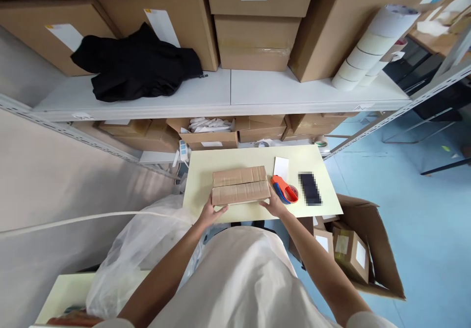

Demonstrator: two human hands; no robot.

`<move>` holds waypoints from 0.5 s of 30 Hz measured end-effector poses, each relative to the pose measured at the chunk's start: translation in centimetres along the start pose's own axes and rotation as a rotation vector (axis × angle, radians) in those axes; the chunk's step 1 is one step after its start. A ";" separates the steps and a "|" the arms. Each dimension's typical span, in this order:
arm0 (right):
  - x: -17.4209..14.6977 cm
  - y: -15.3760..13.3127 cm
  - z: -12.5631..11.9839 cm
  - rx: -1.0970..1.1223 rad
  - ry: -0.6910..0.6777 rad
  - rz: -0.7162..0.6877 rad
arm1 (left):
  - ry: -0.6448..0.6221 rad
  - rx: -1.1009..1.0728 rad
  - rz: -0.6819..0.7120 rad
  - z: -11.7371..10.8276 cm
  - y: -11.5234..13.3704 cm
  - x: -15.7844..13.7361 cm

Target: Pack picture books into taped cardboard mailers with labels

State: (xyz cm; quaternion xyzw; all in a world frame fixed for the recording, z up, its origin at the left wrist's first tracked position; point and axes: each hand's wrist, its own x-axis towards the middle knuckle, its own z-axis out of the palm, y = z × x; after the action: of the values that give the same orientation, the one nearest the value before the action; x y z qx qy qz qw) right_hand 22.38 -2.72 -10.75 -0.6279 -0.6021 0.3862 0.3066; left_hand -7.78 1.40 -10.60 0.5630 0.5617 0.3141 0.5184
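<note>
A small cardboard box (pixel 241 190) with its two top flaps folded together is between my hands, over the pale yellow table (pixel 200 164). My left hand (pixel 211 214) grips its near left corner, thumb along the front side. On the near right corner, my right hand (pixel 274 204) holds it in the same way. The fingers under the box are hidden. Just right of the box lies an orange and blue tape dispenser (pixel 284 189). A white card (pixel 281 167) lies behind the dispenser, and a dark pixelated rectangle (pixel 310 189) is farther right.
Behind the table rises a shelf (pixel 217 90) with large cartons, a black garment (pixel 138 65) and label rolls (pixel 371 48). An open carton (pixel 379 249) of smaller boxes stands on the floor at right. Clear plastic film (pixel 143 239) is bunched at left.
</note>
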 end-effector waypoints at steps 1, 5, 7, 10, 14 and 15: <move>0.5 -0.5 0.2 0.065 0.019 0.016 | -0.008 -0.022 0.000 0.2 0.0 0.3; 2.3 -2.5 -1.0 0.254 0.000 0.112 | 0.070 -0.003 0.000 -0.4 1.1 2.7; 3.1 -3.7 -1.9 0.306 -0.017 0.157 | 0.103 0.013 -0.009 -1.1 2.2 4.1; 4.0 -5.3 -2.5 0.306 0.024 0.217 | 0.061 -0.080 -0.002 -2.2 3.7 5.2; 4.9 -6.9 -1.7 0.250 0.140 0.305 | 0.104 -0.109 -0.055 -3.1 4.2 5.5; 5.1 -7.2 -1.4 0.213 0.171 0.339 | 0.123 -0.079 -0.081 -3.2 4.0 5.5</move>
State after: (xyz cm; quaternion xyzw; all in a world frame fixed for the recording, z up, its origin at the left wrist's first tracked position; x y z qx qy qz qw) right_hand 19.74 3.05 -4.52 -0.7147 -0.4156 0.4389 0.3519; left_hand -8.62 8.08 -7.24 0.4983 0.6021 0.3489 0.5172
